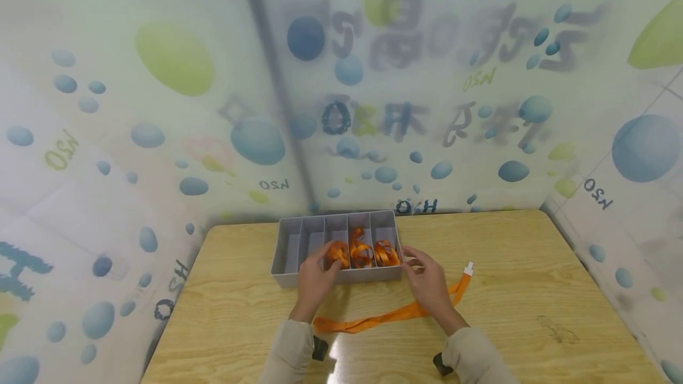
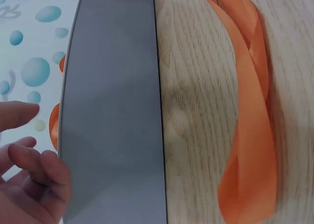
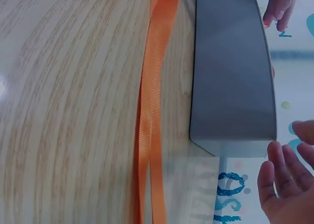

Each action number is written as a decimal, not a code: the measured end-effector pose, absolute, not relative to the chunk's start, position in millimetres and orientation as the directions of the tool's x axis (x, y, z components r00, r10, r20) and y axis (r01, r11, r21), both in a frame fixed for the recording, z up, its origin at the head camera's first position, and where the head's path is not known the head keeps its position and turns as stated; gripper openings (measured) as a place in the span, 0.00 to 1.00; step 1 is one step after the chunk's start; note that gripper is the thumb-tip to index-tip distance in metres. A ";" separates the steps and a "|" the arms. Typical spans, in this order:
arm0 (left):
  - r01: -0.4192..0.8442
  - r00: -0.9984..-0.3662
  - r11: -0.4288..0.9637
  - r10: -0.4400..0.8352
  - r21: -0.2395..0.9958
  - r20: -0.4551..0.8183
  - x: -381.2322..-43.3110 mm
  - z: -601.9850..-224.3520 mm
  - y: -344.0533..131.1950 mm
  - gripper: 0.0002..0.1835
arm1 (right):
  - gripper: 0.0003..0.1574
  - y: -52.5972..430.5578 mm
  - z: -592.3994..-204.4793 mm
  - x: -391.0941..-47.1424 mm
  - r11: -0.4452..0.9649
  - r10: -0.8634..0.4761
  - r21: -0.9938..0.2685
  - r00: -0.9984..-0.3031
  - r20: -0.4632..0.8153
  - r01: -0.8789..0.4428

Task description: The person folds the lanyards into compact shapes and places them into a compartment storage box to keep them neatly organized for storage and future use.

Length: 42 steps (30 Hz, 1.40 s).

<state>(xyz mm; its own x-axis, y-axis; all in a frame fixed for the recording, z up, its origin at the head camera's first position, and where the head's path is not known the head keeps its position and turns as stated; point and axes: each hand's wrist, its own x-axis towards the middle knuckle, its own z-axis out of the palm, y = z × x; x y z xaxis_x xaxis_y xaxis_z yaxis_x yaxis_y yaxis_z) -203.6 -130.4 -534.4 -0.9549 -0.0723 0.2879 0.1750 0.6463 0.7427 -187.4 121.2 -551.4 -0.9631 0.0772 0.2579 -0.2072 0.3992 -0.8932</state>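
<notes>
A grey divided box (image 1: 290,248) stands at the back of the table, with coiled orange lanyards (image 1: 386,255) in its three right-hand compartments. My left hand (image 1: 316,277) reaches over the front wall at the third compartment, fingertips beside the orange coil there. In the left wrist view its thumb and loosely bent fingers (image 2: 37,167) are apart, with nothing between them. My right hand (image 1: 428,282) is at the box's right end, its fingertips (image 3: 275,153) right at the corner. Another orange lanyard (image 1: 395,315) lies stretched across the table in front, partly behind the right forearm.
The stretched lanyard ends in a white clip (image 1: 468,269) on the right. Two left compartments of the box hold no lanyards. A printed curtain-like wall (image 1: 341,153) rises right behind the table (image 1: 533,289), with similar panels on both sides.
</notes>
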 end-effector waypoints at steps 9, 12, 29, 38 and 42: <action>0.327 -0.921 0.604 0.030 0.727 0.389 -193.7 -537.0 -129.7 0.23 | 0.26 125.5 -545.1 -177.3 0.433 0.063 -0.872 -0.957 0.283 -0.229; 0.377 -0.905 0.617 0.085 0.691 0.417 -189.7 -540.7 -129.5 0.23 | 0.26 127.3 -543.8 -173.6 0.449 0.052 -0.859 -0.953 0.299 -0.245; 0.440 -0.898 0.529 0.255 0.725 0.358 -165.7 -551.8 -118.5 0.21 | 0.28 138.9 -542.9 -149.1 0.518 -0.095 -0.817 -0.966 0.241 -0.254; 0.430 -0.900 0.511 0.304 0.744 0.312 -154.4 -552.5 -114.5 0.19 | 0.25 150.2 -550.4 -141.6 0.574 -0.174 -0.785 -0.972 0.161 -0.233; 0.426 -0.900 0.531 0.330 0.732 0.284 -153.3 -559.4 -113.6 0.17 | 0.24 153.8 -556.1 -139.4 0.596 -0.208 -0.758 -0.963 0.171 -0.264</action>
